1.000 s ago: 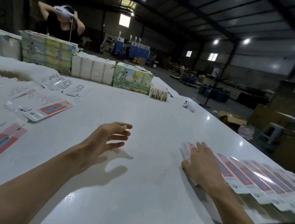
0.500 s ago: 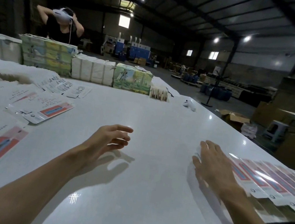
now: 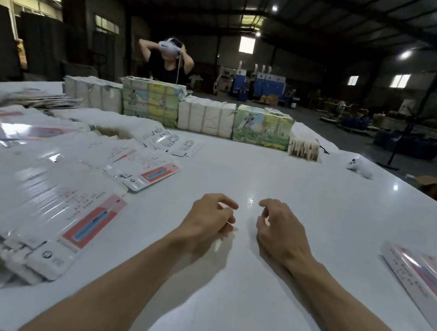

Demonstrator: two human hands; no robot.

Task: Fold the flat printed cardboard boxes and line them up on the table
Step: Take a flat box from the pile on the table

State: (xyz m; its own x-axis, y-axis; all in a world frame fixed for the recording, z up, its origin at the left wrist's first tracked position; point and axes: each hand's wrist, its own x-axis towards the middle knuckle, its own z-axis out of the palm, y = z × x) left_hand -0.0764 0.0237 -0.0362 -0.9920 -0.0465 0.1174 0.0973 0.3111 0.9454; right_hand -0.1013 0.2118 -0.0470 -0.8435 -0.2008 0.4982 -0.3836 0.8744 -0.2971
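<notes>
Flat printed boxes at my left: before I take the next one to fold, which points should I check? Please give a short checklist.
1. Left hand free: ok, fingers loosely curled, holding nothing.
2. Right hand free: ok, holding nothing.
3. Flat boxes in supply: ok, a pile lies at the left.
4. The top one lifts alone: cannot tell, the pile is blurred.
5. Table space for folding: ok, bare around the hands.
6. Row of boxes at the right straight: cannot tell, cut by the frame.
</notes>
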